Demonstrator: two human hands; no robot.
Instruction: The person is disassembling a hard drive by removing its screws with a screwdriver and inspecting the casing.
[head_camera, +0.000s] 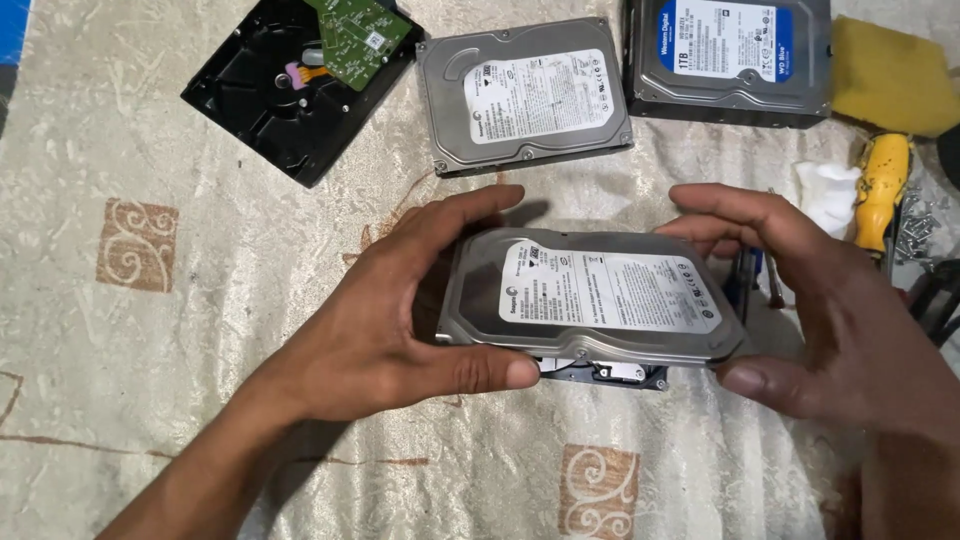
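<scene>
**Two-handed grip on a hard drive's metal cover**

The grip is two-handed: the left hand (390, 330) and the right hand (830, 320) each close thumb and fingers on the short ends of a flat silver metal hard-drive cover with a white label (600, 295). The cover sits tilted just above a dark drive body (610, 374), only a sliver of which shows under its near edge; whether the two touch I cannot tell. The plate looks stiff, light and smooth, likely slippery on its face, so the edges are the sound place to hold it.

Beyond it on the cream patterned cloth (180, 300) lie a second silver hard drive (525, 95), a drive with a blue-and-white label (730, 55), and a black opened drive shell with a green circuit board (300, 80). To the right are a yellow-handled screwdriver (882, 190), loose screws (915, 235), a white wad (828, 195) and a yellow sponge (890, 75).
</scene>
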